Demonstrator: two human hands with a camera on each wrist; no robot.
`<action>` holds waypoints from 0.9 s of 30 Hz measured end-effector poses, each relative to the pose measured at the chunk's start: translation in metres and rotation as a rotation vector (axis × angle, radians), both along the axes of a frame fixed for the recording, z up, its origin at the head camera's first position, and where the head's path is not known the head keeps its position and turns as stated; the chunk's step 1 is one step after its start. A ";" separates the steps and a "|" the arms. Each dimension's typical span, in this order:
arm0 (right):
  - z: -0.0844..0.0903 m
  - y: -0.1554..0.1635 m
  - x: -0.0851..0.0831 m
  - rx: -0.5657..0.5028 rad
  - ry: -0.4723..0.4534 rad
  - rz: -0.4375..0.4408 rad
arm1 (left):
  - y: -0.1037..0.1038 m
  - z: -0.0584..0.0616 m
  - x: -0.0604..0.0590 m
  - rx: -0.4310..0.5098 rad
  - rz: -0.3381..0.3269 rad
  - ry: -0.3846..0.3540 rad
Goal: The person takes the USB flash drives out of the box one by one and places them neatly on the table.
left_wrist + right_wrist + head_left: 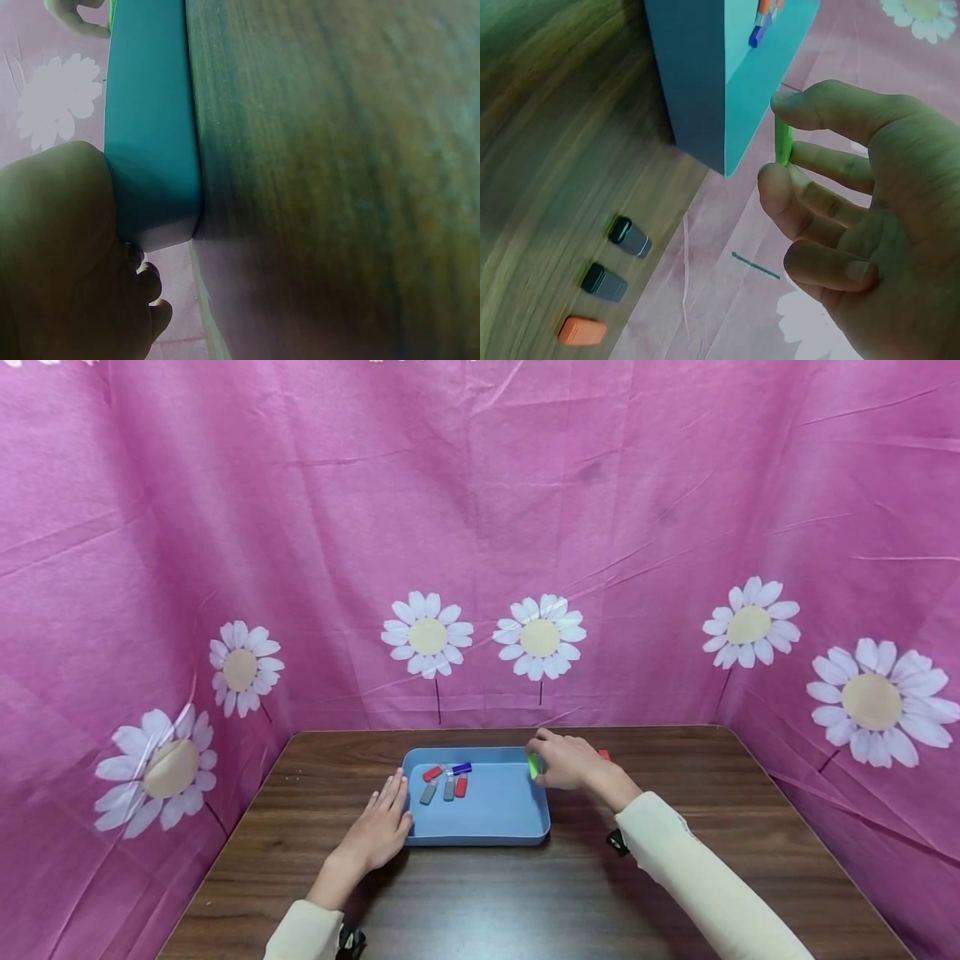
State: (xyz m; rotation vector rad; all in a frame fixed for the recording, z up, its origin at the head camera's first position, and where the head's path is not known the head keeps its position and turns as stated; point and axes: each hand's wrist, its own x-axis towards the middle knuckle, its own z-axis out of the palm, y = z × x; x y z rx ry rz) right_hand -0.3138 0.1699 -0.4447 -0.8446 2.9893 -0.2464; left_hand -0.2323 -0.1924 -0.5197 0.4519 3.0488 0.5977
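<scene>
A shallow blue tray (480,841) lies on the table, and my left hand (375,828) rests against its left side with fingers extended. In the left wrist view, that hand touches the end of the tray wall (154,112). Over the tray's far right corner, my right hand (572,763) pinches a small flat bright green stick (783,141) between thumb and fingertips; its exact kind is unclear. Inside the tray, toward the left, lie several small sticks resembling USB sticks: red ones (461,787), grey ones (449,789) and a blue-purple one (461,768).
To the right of the tray, the right wrist view shows two dark grey pieces (604,282) and an orange-red piece (583,331) in a row on the wooden table (480,902). A pink curtain (480,527) with white daisies surrounds the table's back and sides.
</scene>
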 end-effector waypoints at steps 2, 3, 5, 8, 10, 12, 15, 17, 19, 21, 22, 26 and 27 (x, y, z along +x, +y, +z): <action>0.000 0.004 0.001 -0.005 0.001 -0.001 | 0.000 0.000 0.000 0.003 0.000 0.003; 0.000 0.007 0.001 -0.005 0.005 -0.001 | 0.000 -0.001 0.000 -0.001 0.002 0.000; 0.001 0.010 0.001 -0.009 0.014 -0.004 | 0.000 -0.001 -0.001 -0.007 0.006 -0.004; 0.002 0.015 0.002 -0.010 0.025 -0.006 | -0.001 -0.002 -0.002 -0.005 0.009 -0.005; 0.003 0.018 0.003 -0.013 0.032 -0.004 | -0.001 -0.003 -0.002 -0.010 0.011 -0.008; 0.004 0.021 0.003 -0.016 0.035 -0.001 | -0.001 -0.003 -0.002 -0.007 0.010 -0.005; 0.004 0.026 0.004 -0.022 0.046 0.004 | -0.001 -0.004 -0.002 -0.011 0.010 -0.006; 0.004 0.029 0.004 -0.025 0.056 0.010 | -0.001 -0.004 -0.002 -0.007 0.007 -0.005; 0.003 0.033 0.004 -0.027 0.063 0.011 | -0.001 -0.004 -0.002 -0.004 0.005 -0.003; 0.003 0.037 0.003 -0.033 0.062 0.008 | -0.001 -0.004 -0.002 0.008 0.000 0.006; 0.003 0.039 0.003 -0.037 0.059 0.007 | -0.001 -0.004 -0.002 0.016 -0.002 0.011; 0.003 0.047 0.002 -0.047 0.055 0.002 | -0.002 -0.005 -0.001 0.027 -0.009 0.041; 0.003 0.050 0.002 -0.045 0.061 0.006 | -0.002 -0.006 -0.001 0.022 -0.010 0.045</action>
